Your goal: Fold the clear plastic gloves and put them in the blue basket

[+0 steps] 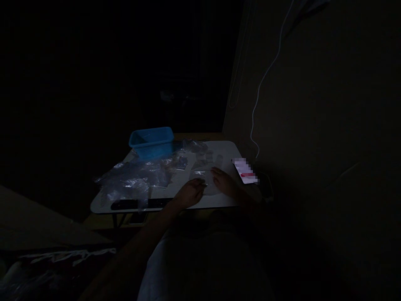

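**Left hand (190, 193) and right hand (224, 182) on a clear film (211, 190) in the near-dark**

From where I stand, the far left begins low down with pale, stringy strands (78, 253), ragged against the dark. Next comes the table (226, 151), its top smooth, white and round-cornered. Its left half carries a heap (134, 184) of thin, transparent plastic, crumpled into folds and creases that catch small glints; one loose piece hangs over the near edge. A flat, dark strip (159, 203) runs along that edge, partly under the plastic. Behind the heap stands a blue tub (153, 150), a rounded rectangle with a broad rim and sloping walls, wrinkled plastic bunched at its foot.

Toward the middle, the left hand reaches in with its fingers curled and bunched at the near-left part of the film. The film lies flat and glossy on the table, between and under the hands. The right hand, just beside but apart from the left, rests its loosely bent fingers at the right part. It is too dark to tell whether either one pinches the film.

At the right edge lies a slim, glassy phone (244, 170), screen lit, and above it a thin white cable (258, 92) hangs in a wavy line against the dull wall (313, 104).
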{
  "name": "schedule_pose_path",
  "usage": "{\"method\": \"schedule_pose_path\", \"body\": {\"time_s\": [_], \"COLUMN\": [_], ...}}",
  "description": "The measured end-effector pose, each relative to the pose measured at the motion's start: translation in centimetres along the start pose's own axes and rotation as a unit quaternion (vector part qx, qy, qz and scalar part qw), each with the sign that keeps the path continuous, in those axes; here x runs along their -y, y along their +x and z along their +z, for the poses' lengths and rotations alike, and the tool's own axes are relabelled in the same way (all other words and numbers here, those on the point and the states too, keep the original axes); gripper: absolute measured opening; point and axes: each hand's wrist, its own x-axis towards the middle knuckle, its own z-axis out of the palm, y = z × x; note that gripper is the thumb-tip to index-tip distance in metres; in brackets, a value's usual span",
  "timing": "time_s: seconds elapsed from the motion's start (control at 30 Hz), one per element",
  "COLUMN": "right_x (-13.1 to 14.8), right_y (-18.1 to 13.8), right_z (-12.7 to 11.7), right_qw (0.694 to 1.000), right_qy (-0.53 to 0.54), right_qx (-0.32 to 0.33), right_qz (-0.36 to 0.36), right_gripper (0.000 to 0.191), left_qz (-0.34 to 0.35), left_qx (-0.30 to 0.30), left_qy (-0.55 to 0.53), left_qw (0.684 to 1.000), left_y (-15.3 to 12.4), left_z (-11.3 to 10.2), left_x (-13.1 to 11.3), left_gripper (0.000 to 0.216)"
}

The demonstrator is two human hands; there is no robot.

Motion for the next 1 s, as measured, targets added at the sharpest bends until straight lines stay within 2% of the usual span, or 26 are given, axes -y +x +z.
{"method": "schedule_pose_path", "body": {"time_s": [0.1, 0.23, 0.33, 0.47, 0.6, 0.8, 1.0], "right_x": [0.2, 0.2, 0.1, 0.0, 0.1, 0.2, 0.3], "right_y": [-0.4, -1.3, -1.4, -1.3, -1.2, -1.4, -1.4], "right_z": [0.6, 0.8, 0.8, 1.0, 1.0, 0.9, 0.8], "right_qw": [0.998, 0.990, 0.990, 0.990, 0.989, 0.990, 0.990], "right_qy": [-0.065, -0.121, -0.123, -0.121, -0.123, -0.120, -0.120], "right_qx": [0.018, 0.016, 0.018, 0.017, 0.017, 0.000, 0.009], "right_qz": [0.017, 0.065, 0.070, 0.071, 0.075, 0.069, 0.075], "right_gripper": [0.041, 0.052, 0.055, 0.055, 0.055, 0.051, 0.053], "left_qz": [-0.041, -0.108, -0.151, -0.201, -0.197, -0.182, -0.209], "left_qx": [0.035, 0.075, 0.076, 0.042, 0.009, 0.036, 0.032], "left_qy": [0.022, 0.068, 0.076, 0.087, 0.087, 0.085, 0.088], "left_qw": [0.998, 0.989, 0.983, 0.975, 0.976, 0.979, 0.973], "left_y": [-0.5, -1.5, -2.2, -2.2, -1.1, 0.3, 0.1], "left_z": [0.1, -0.3, -0.8, -1.4, -1.0, 0.5, 0.4], "left_x": [0.2, 0.6, 1.1, 1.6, 1.8, 1.8, 1.8], "left_gripper": [0.046, 0.066, 0.061, 0.050, 0.050, 0.051, 0.057]}}
